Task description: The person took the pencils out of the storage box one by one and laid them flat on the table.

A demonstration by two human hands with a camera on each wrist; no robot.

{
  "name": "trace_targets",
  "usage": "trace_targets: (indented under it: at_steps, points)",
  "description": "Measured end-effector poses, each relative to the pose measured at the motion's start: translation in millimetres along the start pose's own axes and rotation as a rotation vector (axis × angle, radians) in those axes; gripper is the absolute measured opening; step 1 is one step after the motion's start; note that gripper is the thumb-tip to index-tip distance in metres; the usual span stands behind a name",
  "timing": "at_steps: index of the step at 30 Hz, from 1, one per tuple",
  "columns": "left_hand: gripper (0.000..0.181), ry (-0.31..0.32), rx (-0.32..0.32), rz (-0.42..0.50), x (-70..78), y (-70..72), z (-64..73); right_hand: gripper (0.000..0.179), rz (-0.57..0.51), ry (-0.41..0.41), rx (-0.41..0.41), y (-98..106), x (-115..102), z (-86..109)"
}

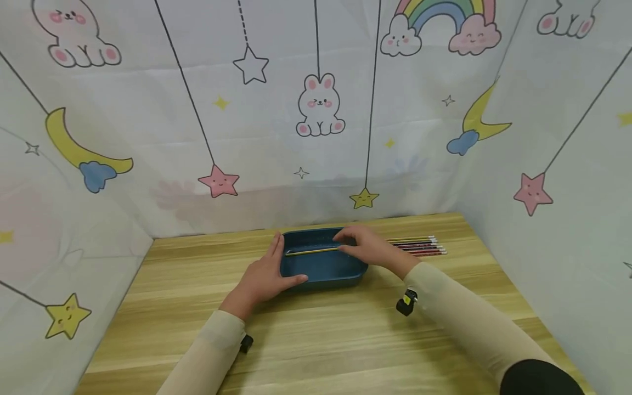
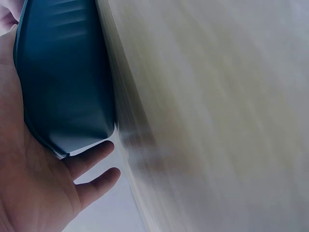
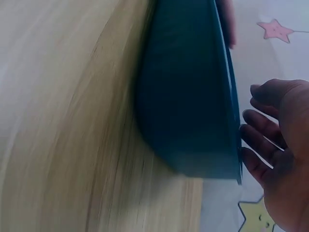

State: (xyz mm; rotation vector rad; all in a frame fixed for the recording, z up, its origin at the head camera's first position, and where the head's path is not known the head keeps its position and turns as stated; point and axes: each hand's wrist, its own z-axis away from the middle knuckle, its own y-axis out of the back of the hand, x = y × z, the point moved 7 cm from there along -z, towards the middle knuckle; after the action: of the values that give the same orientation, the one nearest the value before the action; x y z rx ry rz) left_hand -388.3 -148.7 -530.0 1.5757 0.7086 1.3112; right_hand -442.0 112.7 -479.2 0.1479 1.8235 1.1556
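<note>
A dark blue rectangular tray [image 1: 326,271] rests on the table. Inside it one yellow-striped pencil [image 1: 311,252] lies lengthwise. My left hand [image 1: 261,277] braces the tray's left end, thumb over the front rim and fingers straight along the side; the left wrist view shows two fingertips [image 2: 104,151] past the tray's corner. Over the tray's right part is my right hand [image 1: 367,246], its thumb and forefinger apart near the pencil's right end. In the right wrist view its loosely bent fingers [image 3: 263,128] are beside the tray rim, with nothing visible between them.
Several pencils [image 1: 419,247] with white ends lie side by side on the wood-grain table [image 1: 316,334], just right of the tray and partly behind my right forearm. Printed white cloth [image 1: 276,142] walls the table at the back and both sides.
</note>
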Motion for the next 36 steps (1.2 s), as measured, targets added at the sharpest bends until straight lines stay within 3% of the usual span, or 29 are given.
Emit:
trace_targets:
  at_steps: [10,17,30,36]
  points:
    - [0.134,-0.013,0.002,-0.016,2.0,2.2,-0.7,0.041,0.112,-0.004,-0.082,-30.4,-4.9,-34.2]
    - [0.133,-0.013,0.003,-0.021,1.6,3.1,-0.3,0.037,0.175,0.02,-0.098,-48.1,-7.3,-51.3]
    - [0.132,-0.013,0.008,-0.01,1.0,2.2,0.1,0.031,0.198,0.003,-0.072,-58.6,-2.2,-62.8]
    - [0.133,-0.008,0.006,-0.005,0.1,0.9,0.3,0.03,0.267,0.021,-0.088,-66.4,-1.3,-65.8]
